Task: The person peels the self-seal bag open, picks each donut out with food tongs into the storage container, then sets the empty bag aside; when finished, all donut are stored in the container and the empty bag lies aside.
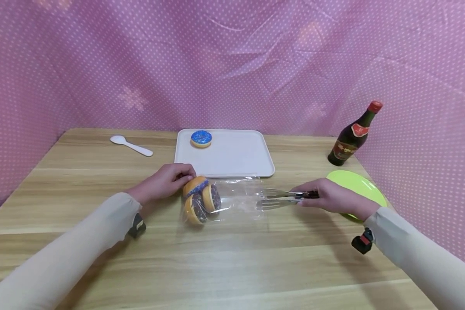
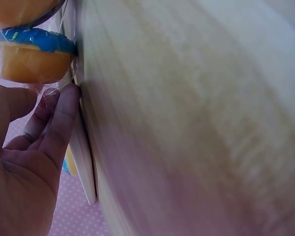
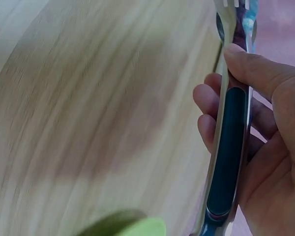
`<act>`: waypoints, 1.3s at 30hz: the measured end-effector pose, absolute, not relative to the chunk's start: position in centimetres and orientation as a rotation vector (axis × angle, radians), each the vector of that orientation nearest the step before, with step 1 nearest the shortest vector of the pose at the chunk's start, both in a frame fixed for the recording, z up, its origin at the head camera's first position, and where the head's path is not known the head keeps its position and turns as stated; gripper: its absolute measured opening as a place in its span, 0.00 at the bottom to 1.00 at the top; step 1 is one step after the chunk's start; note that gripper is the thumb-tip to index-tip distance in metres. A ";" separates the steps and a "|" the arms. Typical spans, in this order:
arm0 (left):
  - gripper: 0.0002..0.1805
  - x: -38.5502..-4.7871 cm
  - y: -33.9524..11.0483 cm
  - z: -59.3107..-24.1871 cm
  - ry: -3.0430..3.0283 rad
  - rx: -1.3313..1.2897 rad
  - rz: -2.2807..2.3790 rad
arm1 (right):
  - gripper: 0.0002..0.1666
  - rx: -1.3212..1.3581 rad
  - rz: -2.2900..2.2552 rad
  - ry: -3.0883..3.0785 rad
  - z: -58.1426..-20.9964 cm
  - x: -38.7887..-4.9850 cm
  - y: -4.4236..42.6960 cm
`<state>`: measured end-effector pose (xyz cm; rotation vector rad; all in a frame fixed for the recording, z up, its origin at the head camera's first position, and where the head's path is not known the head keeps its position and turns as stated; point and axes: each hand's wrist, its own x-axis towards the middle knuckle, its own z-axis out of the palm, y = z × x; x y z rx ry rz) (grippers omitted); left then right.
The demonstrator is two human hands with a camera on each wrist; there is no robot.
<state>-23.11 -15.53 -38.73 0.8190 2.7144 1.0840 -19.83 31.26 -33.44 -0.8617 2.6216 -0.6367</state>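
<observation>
A clear plastic bag (image 1: 238,198) lies on the table with three toy donuts (image 1: 212,198) bunched at its left end. My left hand (image 1: 168,181) pinches the plastic at the far left corner; in the left wrist view, thumb and fingers (image 2: 59,118) meet just below a blue-iced donut (image 2: 37,61). In my right hand (image 1: 329,196) I hold metal tongs (image 1: 280,199) with fork-shaped ends and a dark grip (image 3: 228,152). The prongs point left and reach the bag's right end; whether they are inside it I cannot tell.
Behind the bag is a white tray (image 1: 236,150) bearing a blue-iced donut (image 1: 201,139). A white spoon (image 1: 131,145) lies at the back left. On the right are a green plate (image 1: 356,185), partly under my right forearm, and a dark bottle (image 1: 350,140) with a red cap.
</observation>
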 end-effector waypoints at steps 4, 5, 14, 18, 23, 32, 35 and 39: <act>0.08 -23.0 -15.5 -38.7 2.708 0.815 1.083 | 0.23 -0.874 -0.688 2.582 -34.2 -20.2 29.6; 0.08 -23.0 -15.5 -38.7 2.709 0.813 1.083 | 0.23 -0.886 -0.687 2.578 -34.3 -20.3 29.2; 0.08 -23.0 -15.5 -38.7 2.705 0.808 1.083 | 0.27 -1.004 -0.642 2.530 -35.2 -21.0 25.6; 0.08 -23.0 -15.3 -38.6 2.696 0.798 1.091 | 0.27 -1.022 -0.647 2.517 -35.4 -21.1 24.5; 0.08 -22.9 -15.3 -38.5 2.701 0.802 1.094 | 0.26 -1.013 -0.669 2.479 -35.5 -21.3 23.3; 0.09 -23.0 -15.4 -38.5 2.706 0.813 1.085 | 0.26 -1.004 -0.766 2.410 -35.9 -21.6 22.6; 0.09 -23.0 -15.4 -38.5 2.708 0.828 1.096 | 0.27 -0.985 -0.785 2.399 -36.0 -21.6 22.6; 0.09 -23.0 -15.4 -38.7 2.713 0.839 1.089 | 0.28 -0.969 -0.790 2.394 -36.3 -21.5 22.6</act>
